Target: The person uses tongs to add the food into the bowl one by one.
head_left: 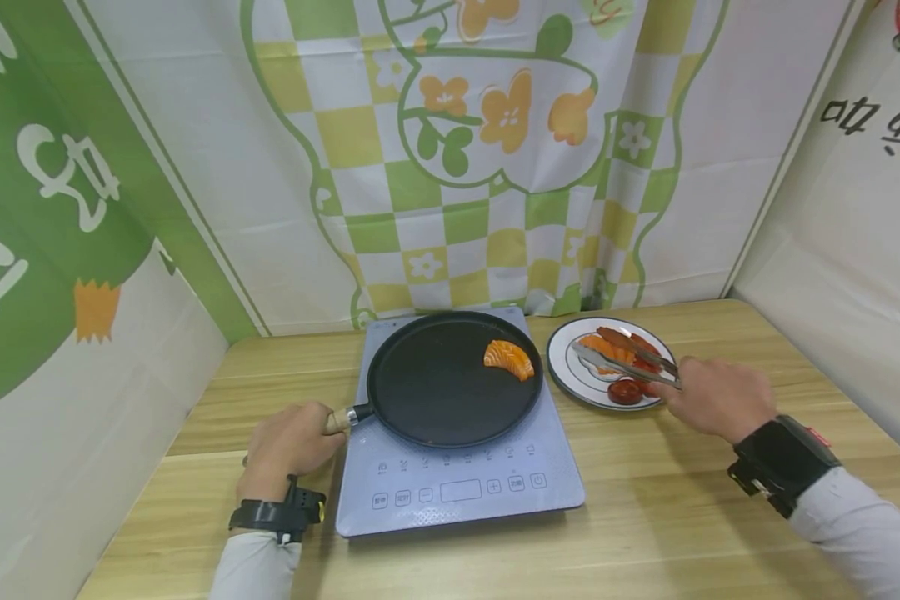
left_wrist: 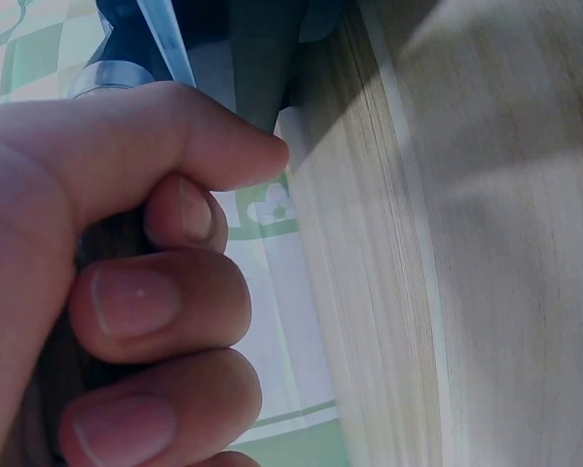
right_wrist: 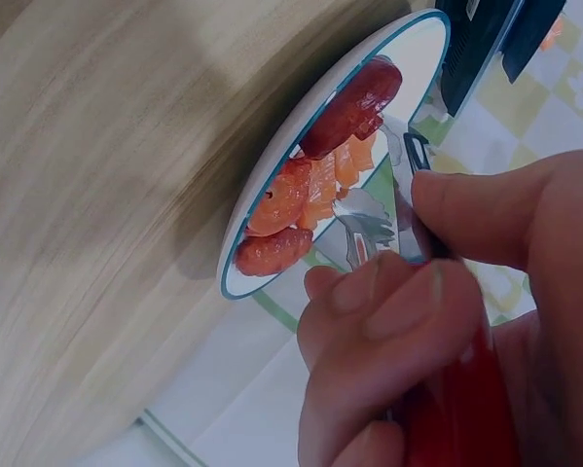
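My left hand (head_left: 288, 446) grips the wooden handle (head_left: 337, 422) of a flat black frying pan (head_left: 435, 383); in the left wrist view its fingers (left_wrist: 160, 302) curl round the handle. One orange slice of salmon (head_left: 508, 359) with white streaks lies at the pan's right side. My right hand (head_left: 723, 397) holds metal tongs (head_left: 630, 368), whose red grip (right_wrist: 466, 409) shows in the right wrist view. The tongs' arms stand apart over a white plate (head_left: 562, 367) with a dark rim. On that plate are more salmon slices (right_wrist: 320, 190) and several reddish sausages (right_wrist: 354, 107).
The pan sits on a light grey induction cooktop (head_left: 461, 508) with touch controls along its front. Beneath everything is a wooden table (head_left: 645, 517). A checked, flower-printed curtain (head_left: 457, 225) hangs behind, and printed cloth walls (head_left: 855, 250) stand on both sides.
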Demonstrator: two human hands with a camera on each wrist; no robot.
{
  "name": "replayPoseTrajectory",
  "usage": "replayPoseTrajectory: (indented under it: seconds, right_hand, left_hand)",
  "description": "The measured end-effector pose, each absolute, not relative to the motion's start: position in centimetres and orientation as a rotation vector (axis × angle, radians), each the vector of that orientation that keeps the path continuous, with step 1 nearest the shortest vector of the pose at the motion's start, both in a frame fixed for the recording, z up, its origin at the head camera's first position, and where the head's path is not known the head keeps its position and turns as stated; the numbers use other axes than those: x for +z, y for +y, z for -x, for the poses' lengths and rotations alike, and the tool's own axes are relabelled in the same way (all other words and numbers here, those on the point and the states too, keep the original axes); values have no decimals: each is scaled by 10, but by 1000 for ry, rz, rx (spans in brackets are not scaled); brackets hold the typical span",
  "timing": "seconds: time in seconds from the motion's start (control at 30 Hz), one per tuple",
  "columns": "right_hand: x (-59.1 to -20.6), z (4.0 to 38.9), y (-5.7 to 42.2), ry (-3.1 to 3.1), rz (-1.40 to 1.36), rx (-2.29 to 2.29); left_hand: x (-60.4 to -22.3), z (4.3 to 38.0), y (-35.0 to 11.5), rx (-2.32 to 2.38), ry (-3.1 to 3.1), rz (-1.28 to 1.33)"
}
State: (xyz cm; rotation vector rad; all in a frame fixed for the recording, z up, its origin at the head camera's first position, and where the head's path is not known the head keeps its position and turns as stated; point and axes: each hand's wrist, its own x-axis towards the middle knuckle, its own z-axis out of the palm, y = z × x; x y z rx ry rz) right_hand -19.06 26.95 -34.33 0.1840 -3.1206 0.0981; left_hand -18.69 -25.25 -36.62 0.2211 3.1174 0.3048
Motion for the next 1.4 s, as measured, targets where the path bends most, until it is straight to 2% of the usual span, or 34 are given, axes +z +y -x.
replayPoseTrajectory:
  seconds: [0.8, 1.4]
  right_hand:
    - [-349, 200, 262, -3085, -250, -4]
    - [-352, 193, 260, -3091, -272, 44]
  left_hand:
    - [-368, 188, -252, 314, 3118, -224]
    - [-366, 188, -252, 312, 3117, -219]
